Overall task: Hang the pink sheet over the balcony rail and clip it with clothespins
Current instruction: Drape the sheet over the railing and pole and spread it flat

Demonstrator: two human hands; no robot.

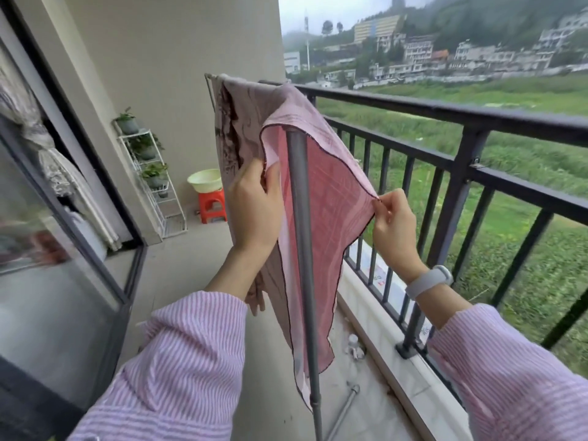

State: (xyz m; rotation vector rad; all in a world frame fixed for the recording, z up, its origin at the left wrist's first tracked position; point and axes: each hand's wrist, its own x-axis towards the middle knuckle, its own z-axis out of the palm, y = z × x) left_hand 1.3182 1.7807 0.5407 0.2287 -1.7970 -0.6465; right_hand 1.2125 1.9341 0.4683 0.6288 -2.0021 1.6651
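Note:
The pink sheet, thin with a dark stitched edge, is draped over the top bar of a grey drying rack and hangs down both sides of its upright pole. My left hand grips the sheet's edge left of the pole, thumb against the cloth. To the right of the pole, my right hand pinches the sheet's outer edge and pulls it toward the black balcony rail. The sheet does not touch that rail. I see no clothespins.
A patterned beige cloth hangs on the same rack behind the sheet. At the far wall stand a white plant shelf and a red stool with a pale basin. A glass sliding door lines the left.

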